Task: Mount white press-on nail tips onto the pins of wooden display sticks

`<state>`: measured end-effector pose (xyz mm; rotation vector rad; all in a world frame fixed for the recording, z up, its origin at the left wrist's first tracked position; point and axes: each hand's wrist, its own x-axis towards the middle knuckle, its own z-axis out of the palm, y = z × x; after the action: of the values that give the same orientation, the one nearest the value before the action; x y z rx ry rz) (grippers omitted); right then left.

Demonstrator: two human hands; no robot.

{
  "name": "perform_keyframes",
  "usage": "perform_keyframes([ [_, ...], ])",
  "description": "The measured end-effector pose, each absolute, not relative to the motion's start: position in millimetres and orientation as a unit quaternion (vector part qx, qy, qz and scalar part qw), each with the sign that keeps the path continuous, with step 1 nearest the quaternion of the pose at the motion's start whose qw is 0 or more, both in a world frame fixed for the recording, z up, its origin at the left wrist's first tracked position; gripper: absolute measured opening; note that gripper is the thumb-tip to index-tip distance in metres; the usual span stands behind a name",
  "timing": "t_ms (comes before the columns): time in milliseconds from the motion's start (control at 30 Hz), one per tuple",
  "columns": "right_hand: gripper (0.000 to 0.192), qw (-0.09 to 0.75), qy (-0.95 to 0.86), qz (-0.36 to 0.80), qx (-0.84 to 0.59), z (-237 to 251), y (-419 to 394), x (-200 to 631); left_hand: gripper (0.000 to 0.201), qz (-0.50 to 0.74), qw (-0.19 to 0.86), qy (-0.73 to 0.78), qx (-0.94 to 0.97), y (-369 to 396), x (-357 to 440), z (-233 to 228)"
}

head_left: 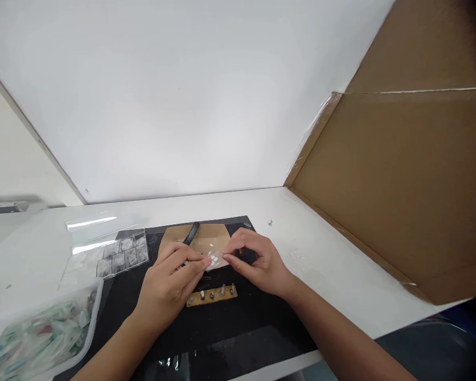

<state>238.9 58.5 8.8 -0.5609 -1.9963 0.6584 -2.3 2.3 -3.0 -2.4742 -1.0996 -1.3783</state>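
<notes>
- While both hands work just beyond the peg strip, a clear film spans the short gap between their fingertips, with small white pieces showing at it; whether they lie inside, on or behind it, I cannot tell.
- Just beyond and left of the peg strip, the left hand pinches the film's near-left edge between thumb and forefinger, the other fingers curled loosely.
- Beyond and right of the strip, the right hand has thumb and forefinger pressed together, seemingly on the film's other edge.
- For good control, I judge that the left pinch should act as a steady anchor while the right makes small, gentle pulls; a hard tug could scatter pieces this light. Holding the film low and level seems wise, so that anything dropped lands close by, and clear of the strip's upright pegs.
- Beyond the strip lies a tan sheet, crossed by a black curved handle.
- Under the strip spreads a black mat on the white tabletop.
- Left of the strip and farther off sits a clear divided box; left and nearer the person stands a tub of packets.
- Well right of the strip rises a cardboard panel.
</notes>
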Motion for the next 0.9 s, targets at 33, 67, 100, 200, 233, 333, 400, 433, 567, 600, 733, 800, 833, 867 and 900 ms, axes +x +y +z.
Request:
perform_keyframes([
  [33,0.005,0.471,-0.808,0.266,-0.234,9,60,240,0.023,-0.454,0.046,-0.361,-0.813,3,-2,-3],
  [67,0.005,0.478,-0.803,0.261,-0.24,10,61,242,0.023,-0.454,0.039,-0.36,-0.814,4,-1,-3],
  [100,0.004,0.486,-0.798,0.254,-0.249,10,63,244,0.023,-0.458,0.03,-0.358,-0.813,5,0,-4],
  [200,0.004,0.509,-0.781,0.23,-0.278,11,69,251,0.018,-0.474,-0.002,-0.361,-0.803,7,4,-6],
  [233,0.003,0.516,-0.775,0.224,-0.287,12,71,253,0.016,-0.479,-0.01,-0.365,-0.798,8,6,-6],
  [333,0.004,0.532,-0.758,0.213,-0.31,13,77,260,0.014,-0.482,-0.026,-0.376,-0.791,8,13,-4],
  [400,0.006,0.544,-0.747,0.206,-0.322,14,81,265,0.014,-0.479,-0.033,-0.376,-0.793,10,17,1],
  [433,0.007,0.549,-0.742,0.202,-0.327,14,83,268,0.014,-0.474,-0.036,-0.374,-0.796,12,19,4],
  [567,0.011,0.57,-0.72,0.188,-0.349,17,89,279,0.017,-0.434,-0.046,-0.364,-0.823,30,28,22],
  [600,0.011,0.575,-0.714,0.185,-0.354,17,91,282,0.019,-0.419,-0.053,-0.361,-0.832,37,31,27],
  [733,0.017,0.59,-0.695,0.175,-0.372,18,95,291,0.023,-0.33,-0.091,-0.314,-0.885,71,47,41],
  [800,0.02,0.592,-0.69,0.171,-0.38,18,97,294,0.025,-0.292,-0.102,-0.29,-0.905,88,55,44],
  [833,0.021,0.591,-0.69,0.169,-0.383,17,98,295,0.026,-0.278,-0.105,-0.283,-0.912,95,59,45],
  [867,0.021,0.59,-0.69,0.167,-0.384,16,99,295,0.027,-0.268,-0.107,-0.279,-0.916,102,63,46],
  [900,0.021,0.588,-0.691,0.166,-0.385,16,100,296,0.027,-0.258,-0.107,-0.276,-0.92,109,66,46],
])
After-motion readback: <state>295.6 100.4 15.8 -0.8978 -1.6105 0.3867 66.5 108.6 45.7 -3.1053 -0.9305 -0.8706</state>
